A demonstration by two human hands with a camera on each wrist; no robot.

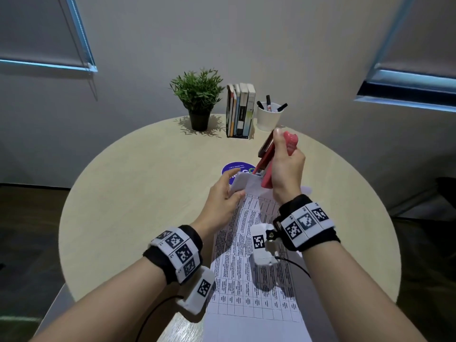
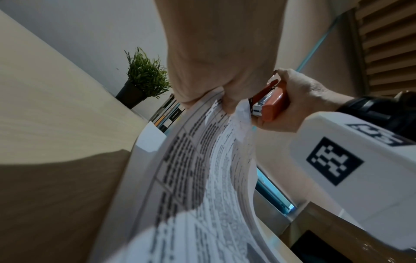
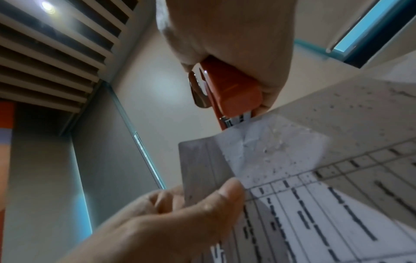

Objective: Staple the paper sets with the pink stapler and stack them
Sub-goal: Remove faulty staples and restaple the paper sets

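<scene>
Printed paper set (image 1: 249, 262) lifts off the tabletop (image 1: 128, 193), its far corner pinched by the left hand (image 1: 222, 196) and inside the pink stapler (image 1: 267, 166) gripped by the right hand (image 1: 287, 169); no stapled stack is visible.

Round light-wood table (image 1: 128, 193) in front of me. Far edge, left to right: potted green plant (image 1: 197, 99), row of upright books (image 1: 240, 111), white cup of markers (image 1: 269, 116). Printed paper set (image 1: 251, 275) runs from near edge toward centre, between my wrists. My left hand (image 1: 222, 201) holds its far corner; pink stapler (image 1: 267, 161) in my right hand (image 1: 287, 169) sits just right, at that corner. Round blue sticker (image 1: 235, 169) behind the paper.
</scene>
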